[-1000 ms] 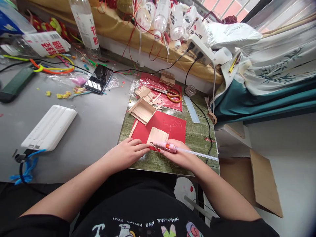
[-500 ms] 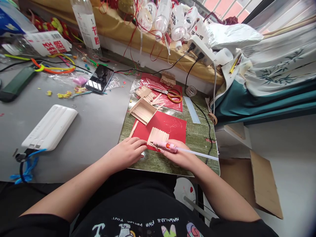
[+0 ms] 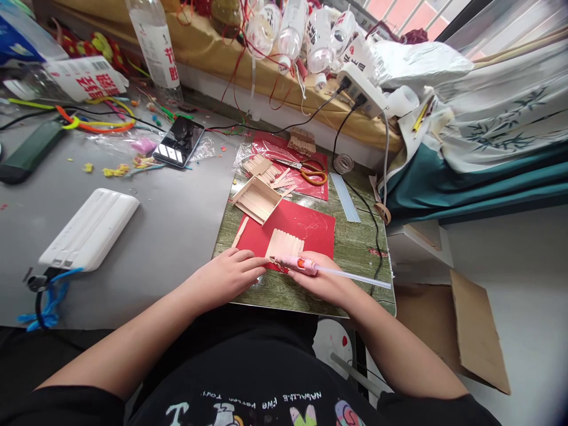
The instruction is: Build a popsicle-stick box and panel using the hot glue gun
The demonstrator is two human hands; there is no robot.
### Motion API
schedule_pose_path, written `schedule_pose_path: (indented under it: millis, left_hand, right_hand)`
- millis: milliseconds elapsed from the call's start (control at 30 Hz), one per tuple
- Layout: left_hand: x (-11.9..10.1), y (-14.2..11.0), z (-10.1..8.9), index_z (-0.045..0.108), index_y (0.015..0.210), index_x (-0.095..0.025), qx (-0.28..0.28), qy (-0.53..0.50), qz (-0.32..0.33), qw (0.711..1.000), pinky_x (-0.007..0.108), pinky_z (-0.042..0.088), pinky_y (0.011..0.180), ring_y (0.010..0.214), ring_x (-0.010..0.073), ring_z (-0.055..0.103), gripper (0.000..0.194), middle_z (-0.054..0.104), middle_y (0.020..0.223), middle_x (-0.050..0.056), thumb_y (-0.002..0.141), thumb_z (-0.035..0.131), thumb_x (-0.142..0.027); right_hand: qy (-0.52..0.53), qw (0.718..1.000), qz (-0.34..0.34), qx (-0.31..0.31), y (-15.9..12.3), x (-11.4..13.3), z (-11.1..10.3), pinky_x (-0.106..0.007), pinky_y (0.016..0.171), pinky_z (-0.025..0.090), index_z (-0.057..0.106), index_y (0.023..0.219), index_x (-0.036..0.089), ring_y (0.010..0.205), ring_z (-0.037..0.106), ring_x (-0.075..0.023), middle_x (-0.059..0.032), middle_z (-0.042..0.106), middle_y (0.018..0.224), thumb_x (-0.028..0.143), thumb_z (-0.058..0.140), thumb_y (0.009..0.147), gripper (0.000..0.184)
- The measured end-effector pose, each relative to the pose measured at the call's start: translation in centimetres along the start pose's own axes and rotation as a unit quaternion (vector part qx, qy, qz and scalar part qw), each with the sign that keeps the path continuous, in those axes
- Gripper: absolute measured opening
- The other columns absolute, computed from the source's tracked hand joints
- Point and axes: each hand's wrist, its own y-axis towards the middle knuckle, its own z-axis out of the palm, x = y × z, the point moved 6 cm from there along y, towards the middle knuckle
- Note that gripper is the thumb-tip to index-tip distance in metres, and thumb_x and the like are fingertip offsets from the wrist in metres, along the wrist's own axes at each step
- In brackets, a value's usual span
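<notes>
My right hand [image 3: 320, 277] is closed around a pink hot glue gun [image 3: 295, 263], with a long clear glue stick [image 3: 350, 274] sticking out of its back. The nozzle points left, over the near left corner of a flat panel of craft sticks [image 3: 284, 241]. At that corner, the fingers of my left hand [image 3: 239, 269] are stretched out, their tips touching or almost touching the panel's edge. Under the panel lies a red sheet [image 3: 313, 225]. An open box made of craft sticks [image 3: 258, 201] stands just beyond, and one loose craft stick [image 3: 240, 232] lies left of the panel.
Scissors [image 3: 313, 172] and bundled craft sticks [image 3: 302, 142] lie on another red packet at the back. Clear glue sticks [image 3: 345, 198] and a black cable [image 3: 370, 213] are to the right. A phone [image 3: 179, 142] and a white power bank [image 3: 91, 228] lie left.
My left fingertips have shifted slightly right, closer to the nozzle. The glue gun has moved very slightly left along the panel's near edge.
</notes>
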Motion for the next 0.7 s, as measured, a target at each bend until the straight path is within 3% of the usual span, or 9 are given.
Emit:
schedule_pose_path:
  millis: [333, 567, 700]
  left_hand:
    - [0.0, 0.0, 0.2, 0.063, 0.137, -0.023, 0.015, 0.005, 0.014, 1.000, 0.040, 0.044, 0.101, 0.123, 0.0247, 0.061, 0.036, 0.060, 0.155, 0.005, 0.103, 0.057, -0.016]
    - [0.2, 0.1, 0.0, 0.064, 0.134, -0.022, -0.001, -0.007, -0.027, 1.000, 0.041, 0.047, 0.104, 0.121, 0.0253, 0.062, 0.030, 0.062, 0.149, 0.009, 0.104, 0.057, -0.026]
    - [0.4, 0.1, -0.2, 0.062, 0.136, -0.021, -0.017, -0.009, -0.042, 0.999, 0.043, 0.047, 0.109, 0.127, 0.0274, 0.060, 0.034, 0.063, 0.147, 0.012, 0.102, 0.061, -0.027]
  right_hand:
    - [-0.004, 1.000, -0.007, 0.001, 0.2, 0.0, 0.2, -0.030, 0.064, 0.040, 0.060, 0.082, 0.023, 0.070, 0.058, -0.0174, 0.0000, 0.064, 0.079, 0.041, 0.066, 0.096, 0.024]
    - [0.016, 1.000, 0.008, -0.007, -0.1, 0.2, -0.5, -0.030, 0.063, 0.041, 0.068, 0.086, 0.023, 0.072, 0.061, -0.0187, -0.0010, 0.067, 0.081, 0.040, 0.065, 0.096, 0.020]
    - [0.067, 0.996, 0.040, -0.047, -0.5, -1.3, -0.9, -0.032, 0.067, 0.046, 0.074, 0.099, 0.025, 0.077, 0.064, -0.0209, -0.0021, 0.070, 0.086, 0.046, 0.068, 0.095, 0.022]
